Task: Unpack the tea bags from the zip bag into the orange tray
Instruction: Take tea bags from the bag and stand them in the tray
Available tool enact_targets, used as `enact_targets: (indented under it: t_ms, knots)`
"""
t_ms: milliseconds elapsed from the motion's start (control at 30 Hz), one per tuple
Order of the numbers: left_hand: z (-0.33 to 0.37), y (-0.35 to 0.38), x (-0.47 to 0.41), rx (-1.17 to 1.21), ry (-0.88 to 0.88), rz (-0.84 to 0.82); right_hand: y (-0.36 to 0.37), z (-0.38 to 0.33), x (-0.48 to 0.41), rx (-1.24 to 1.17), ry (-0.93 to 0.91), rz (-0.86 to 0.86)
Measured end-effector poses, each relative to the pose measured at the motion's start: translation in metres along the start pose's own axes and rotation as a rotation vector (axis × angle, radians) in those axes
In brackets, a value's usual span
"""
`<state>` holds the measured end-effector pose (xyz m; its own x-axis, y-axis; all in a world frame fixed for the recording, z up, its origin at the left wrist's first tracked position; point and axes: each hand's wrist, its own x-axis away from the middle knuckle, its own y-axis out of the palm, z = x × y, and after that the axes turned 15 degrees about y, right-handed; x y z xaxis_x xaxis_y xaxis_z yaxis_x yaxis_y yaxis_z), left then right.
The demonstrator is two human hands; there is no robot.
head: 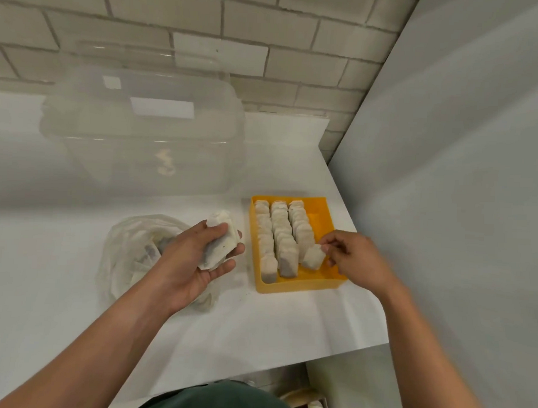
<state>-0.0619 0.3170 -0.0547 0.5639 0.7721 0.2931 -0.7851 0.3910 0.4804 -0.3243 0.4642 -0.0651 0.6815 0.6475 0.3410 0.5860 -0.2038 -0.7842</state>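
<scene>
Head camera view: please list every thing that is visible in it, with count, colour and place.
table: one, white, under everything.
tiled wall: one, pale, behind the table.
grey panel: one, grey, at the right.
clear container: one, transparent, back left of the table.
orange tray: one, orange, right side of the table.
zip bag: one, clear, left of the orange tray, not empty.
rows of tea bags: three, whitish, upright in the orange tray.
stack of tea bags: one, whitish, held over the zip bag.
single tea bag: one, whitish, near end of the right row.
left hand: one, holds the stack of tea bags.
right hand: one, pinches the single tea bag.
</scene>
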Motion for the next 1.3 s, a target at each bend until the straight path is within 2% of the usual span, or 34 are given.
enact_targets:
  t_ms: [267,467,600,700,900,1200,1300]
  knots:
    - [-0.003,0.000,-0.001,-0.060,0.005,0.028,0.029,-0.001,-0.021,0.187,0.016,0.051]
    - [-0.001,-0.002,-0.002,0.130,-0.051,0.095,0.037,-0.002,-0.021,0.246,0.031,0.137]
    - [0.000,-0.002,-0.003,0.174,-0.047,0.059,0.031,-0.003,-0.015,0.276,0.035,0.174]
    - [0.000,0.000,-0.003,0.137,-0.023,0.021,0.029,-0.002,-0.014,0.276,0.076,0.159]
    - [-0.003,0.004,-0.002,0.066,-0.030,-0.008,0.038,-0.004,-0.021,0.435,0.163,0.033]
    - [-0.002,0.001,-0.001,0.106,-0.059,-0.027,0.046,0.001,-0.025,0.405,0.140,0.079]
    - [-0.002,0.001,0.000,0.093,-0.042,-0.058,0.038,-0.006,-0.016,0.281,0.068,0.184]
